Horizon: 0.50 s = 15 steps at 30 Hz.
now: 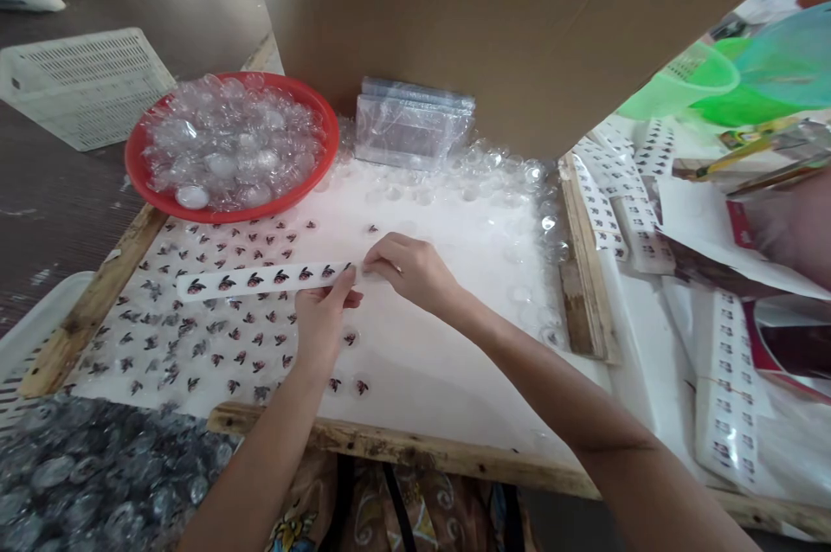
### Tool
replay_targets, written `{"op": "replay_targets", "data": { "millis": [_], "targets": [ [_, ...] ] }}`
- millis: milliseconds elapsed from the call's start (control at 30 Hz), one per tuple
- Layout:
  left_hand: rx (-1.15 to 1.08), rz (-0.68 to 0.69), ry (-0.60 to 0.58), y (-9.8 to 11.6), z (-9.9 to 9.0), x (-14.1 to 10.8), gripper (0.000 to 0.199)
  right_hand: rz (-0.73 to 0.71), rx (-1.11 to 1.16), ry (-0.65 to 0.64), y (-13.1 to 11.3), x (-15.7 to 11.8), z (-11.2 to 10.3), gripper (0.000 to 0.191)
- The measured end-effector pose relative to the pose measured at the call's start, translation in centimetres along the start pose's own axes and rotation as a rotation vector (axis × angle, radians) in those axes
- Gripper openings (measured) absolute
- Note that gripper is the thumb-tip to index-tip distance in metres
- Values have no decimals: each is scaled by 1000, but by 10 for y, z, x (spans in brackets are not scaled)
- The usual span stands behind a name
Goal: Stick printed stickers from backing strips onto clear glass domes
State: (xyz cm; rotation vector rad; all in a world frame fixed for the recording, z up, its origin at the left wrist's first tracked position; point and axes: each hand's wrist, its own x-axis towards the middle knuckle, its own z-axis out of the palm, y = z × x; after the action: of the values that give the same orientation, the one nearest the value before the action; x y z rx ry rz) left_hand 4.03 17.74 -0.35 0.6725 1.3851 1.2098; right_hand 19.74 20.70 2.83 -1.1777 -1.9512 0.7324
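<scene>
My left hand [325,314] pinches the right end of a white sticker strip [266,279] between thumb and fingers. A row of small dark-and-red printed figures runs along the strip, which stretches out to the left above the board. Close by that end, my right hand [412,271] has its thumb and fingertips pressed together; whatever may be between them is too small to make out. Under both hands lies a white board [441,362]. Many clear round pieces with the same figure [240,357] cover its left part, and plain clear discs [519,253] lie along its right side.
A red basin [331,132] heaped with clear domed pieces stands back left, beside a white basket [91,85]. Cardboard [441,16] rises behind a clear plastic box [415,124]. Wooden rails [415,452] edge the board. More sticker sheets [724,379] lie right; dark-looking clear pieces [110,474] fill the lower left.
</scene>
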Motion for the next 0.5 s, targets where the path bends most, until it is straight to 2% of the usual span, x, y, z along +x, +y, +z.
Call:
{"op": "replay_targets", "data": {
  "millis": [67,167,233,300,400,500],
  "targets": [
    [-13,-9,8,0,-1,1,30,24,72,69,7,5,-3,10],
    [0,-43,-35,2,-1,1,28,240,178,172,25,16,-14,11],
    [47,-89,-101,3,-1,0,27,407,178,120,39,22,-19,12],
    [100,-117,-153,5,0,-2,27,496,140,18,50,24,-19,8],
    [127,-109,-168,5,1,-3,28,510,28,-52,59,24,-13,3],
    [120,-103,-166,5,1,-3,28,509,-80,-81,57,24,-7,1]
  ]
}}
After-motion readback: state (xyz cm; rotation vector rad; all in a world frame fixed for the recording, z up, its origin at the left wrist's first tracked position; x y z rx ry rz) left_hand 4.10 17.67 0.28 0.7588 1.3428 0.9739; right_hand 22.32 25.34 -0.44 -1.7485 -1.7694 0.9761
